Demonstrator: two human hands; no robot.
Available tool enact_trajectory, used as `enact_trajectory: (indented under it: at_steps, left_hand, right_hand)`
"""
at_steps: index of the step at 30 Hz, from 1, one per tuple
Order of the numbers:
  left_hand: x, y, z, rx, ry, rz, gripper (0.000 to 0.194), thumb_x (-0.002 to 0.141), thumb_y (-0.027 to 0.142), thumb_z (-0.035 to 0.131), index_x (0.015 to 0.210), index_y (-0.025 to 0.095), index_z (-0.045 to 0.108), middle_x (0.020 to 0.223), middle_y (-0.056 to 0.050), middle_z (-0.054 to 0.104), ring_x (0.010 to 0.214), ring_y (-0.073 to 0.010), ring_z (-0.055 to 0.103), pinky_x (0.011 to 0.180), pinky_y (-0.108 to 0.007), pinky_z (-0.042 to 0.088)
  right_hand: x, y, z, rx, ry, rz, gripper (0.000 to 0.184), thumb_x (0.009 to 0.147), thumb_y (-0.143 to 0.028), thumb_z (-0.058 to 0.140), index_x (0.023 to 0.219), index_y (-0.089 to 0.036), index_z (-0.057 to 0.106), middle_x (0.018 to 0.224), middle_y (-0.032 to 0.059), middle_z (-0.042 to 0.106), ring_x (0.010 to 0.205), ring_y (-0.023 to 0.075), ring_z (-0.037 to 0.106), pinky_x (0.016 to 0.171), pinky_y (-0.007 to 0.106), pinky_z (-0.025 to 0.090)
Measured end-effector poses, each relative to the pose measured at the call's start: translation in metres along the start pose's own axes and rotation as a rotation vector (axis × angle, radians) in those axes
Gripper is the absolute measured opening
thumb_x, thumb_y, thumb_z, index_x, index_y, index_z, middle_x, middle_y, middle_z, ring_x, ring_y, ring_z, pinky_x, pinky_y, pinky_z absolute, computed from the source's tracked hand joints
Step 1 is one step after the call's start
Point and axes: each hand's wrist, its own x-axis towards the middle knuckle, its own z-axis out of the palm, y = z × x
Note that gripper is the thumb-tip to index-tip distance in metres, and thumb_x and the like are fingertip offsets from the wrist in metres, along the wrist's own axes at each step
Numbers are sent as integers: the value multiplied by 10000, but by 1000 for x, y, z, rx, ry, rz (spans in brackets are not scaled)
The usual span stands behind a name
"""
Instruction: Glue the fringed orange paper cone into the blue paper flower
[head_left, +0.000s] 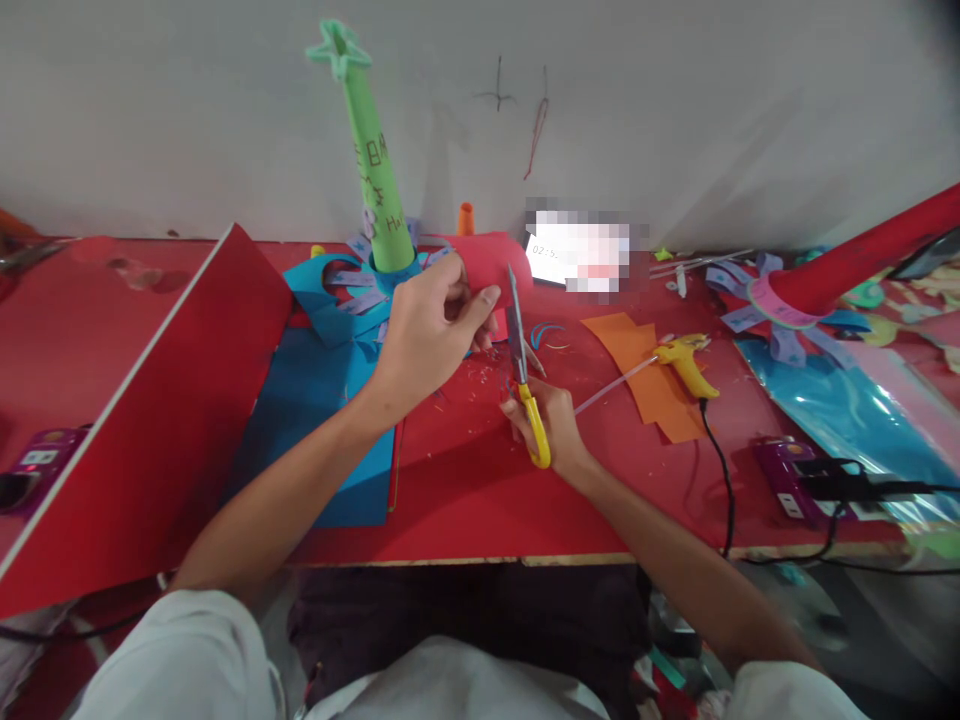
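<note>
My left hand [431, 325] pinches a curved piece of red paper [495, 262] above the middle of the table. In my right hand [559, 425] is a pair of scissors with yellow handles [534, 430]. Their blades [516, 325] point up and away from me, overlapping the right part of the red paper; whether they touch it I cannot tell. Behind my left hand a green paper cone [379, 180] with a star-shaped top and writing on it stands on a blue paper base with curled strips.
Blue sheets [356, 490] lie left of centre beside a red upright panel [187, 400]. To the right are orange paper [637, 370], a yellow glue gun [686, 365] with a black cord, a purple power strip [795, 480] and a red cone [855, 255]. A lit screen [577, 250] leans against the wall.
</note>
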Motion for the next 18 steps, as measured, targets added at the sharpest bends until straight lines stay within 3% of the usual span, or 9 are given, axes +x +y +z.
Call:
enact_trajectory:
  at_steps: [5, 12, 18]
  left_hand:
    - [0, 3, -2, -5, -10, -42, 340, 1087, 338, 753, 857, 243, 520, 682, 40, 693, 537, -116, 668, 505, -242, 512]
    - [0, 6, -2, -19, -81, -100, 338, 1073, 369, 764, 843, 233, 555, 680, 20, 712, 529, -131, 672, 505, -261, 544]
    - [0, -3, 0, -53, -119, -94, 367, 1065, 455, 779, 847, 234, 584, 665, 4, 708, 491, -151, 672, 468, -293, 546]
  right_hand:
    - [1, 7, 3, 70, -11, -7, 734, 793, -960, 738, 773, -256, 531, 584, -18, 530, 534, 137, 469, 478, 274, 331]
    - [8, 21, 5, 131, -32, -91, 784, 826, -1046, 599, 833, -267, 509, 638, -30, 502, 583, 140, 441, 515, 284, 347]
    - [5, 16, 0, 47, -22, -80, 800, 824, -1061, 580, 788, -265, 507, 621, -10, 527, 573, 144, 453, 511, 289, 339]
